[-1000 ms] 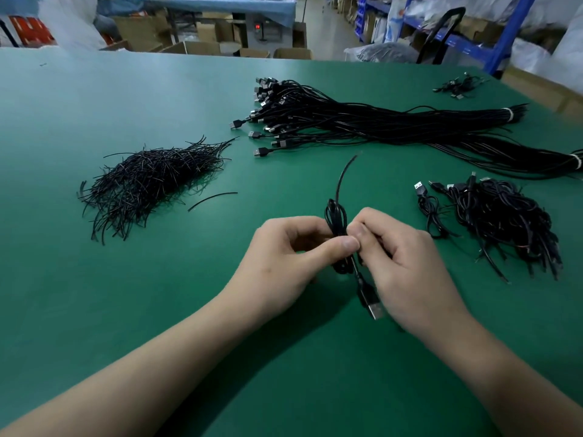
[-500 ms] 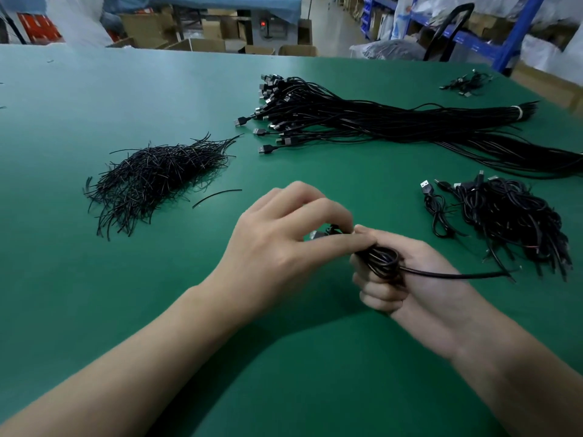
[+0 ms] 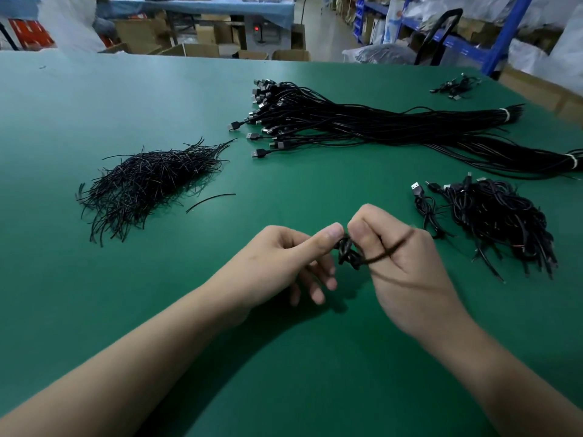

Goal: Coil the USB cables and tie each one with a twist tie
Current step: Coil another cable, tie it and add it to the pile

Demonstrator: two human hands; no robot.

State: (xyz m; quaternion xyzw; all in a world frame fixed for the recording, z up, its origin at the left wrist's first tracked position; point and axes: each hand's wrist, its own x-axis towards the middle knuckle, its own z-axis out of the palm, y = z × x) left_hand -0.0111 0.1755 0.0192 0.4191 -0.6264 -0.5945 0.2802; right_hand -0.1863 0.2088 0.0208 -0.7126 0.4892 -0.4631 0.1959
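A small black coiled USB cable is held between both hands just above the green table. My left hand pinches the coil with thumb and forefinger. My right hand grips the coil too, and a blurred black twist tie runs across its thumb and palm. A heap of loose black twist ties lies to the left, with a single tie beside it. Straight, uncoiled USB cables lie in bundles at the back.
A pile of coiled black cables sits to the right of my right hand. A few more cables lie at the far right corner. Behind the table are cardboard boxes and blue shelving.
The coil has been turned between my hands. The tie, which stuck out to the right half a second ago, now swings up across my right hand. My left hand has lowered to the coil's left side.
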